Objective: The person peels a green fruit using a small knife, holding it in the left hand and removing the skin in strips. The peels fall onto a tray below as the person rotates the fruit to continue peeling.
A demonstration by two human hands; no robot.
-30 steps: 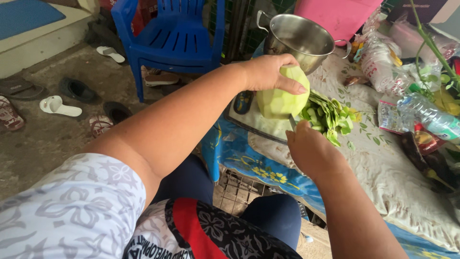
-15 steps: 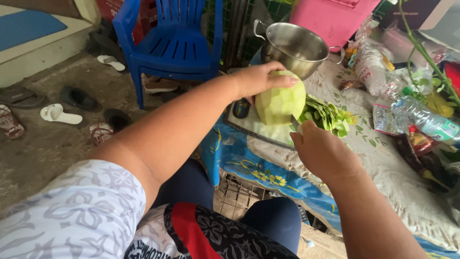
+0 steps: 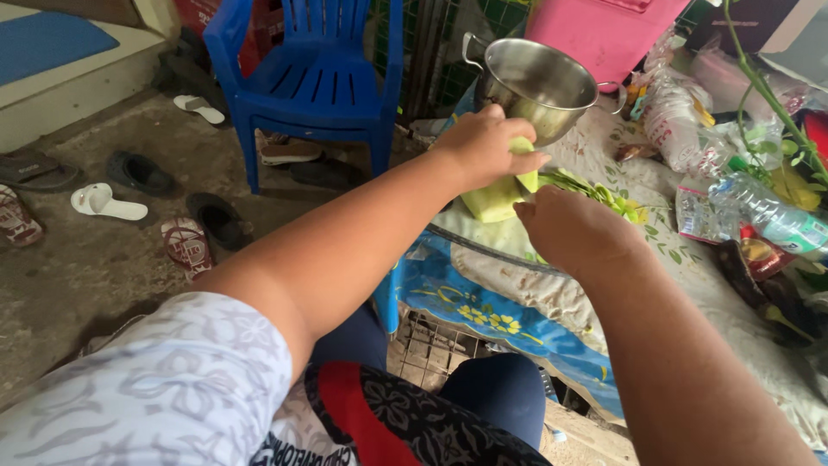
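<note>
My left hand (image 3: 481, 147) grips a pale green peeled fruit (image 3: 493, 200) from above and covers most of it. My right hand (image 3: 561, 231) is closed in a fist right beside the fruit, on its right side, touching it. The knife seen in that fist earlier is now hidden behind the hand. Both hands hover over a tray (image 3: 470, 240) on the cloth-covered table. A heap of green peelings (image 3: 608, 195) lies just behind my right hand.
A steel pot (image 3: 536, 82) stands behind the hands, with a pink tub (image 3: 604, 28) beyond it. Plastic bags and a water bottle (image 3: 768, 217) crowd the right. A blue plastic chair (image 3: 310, 69) and several sandals (image 3: 108, 203) are on the floor at left.
My left hand has turned the fruit down and away, so less of it shows. My right hand has moved up against it, and the blade has gone out of sight.
</note>
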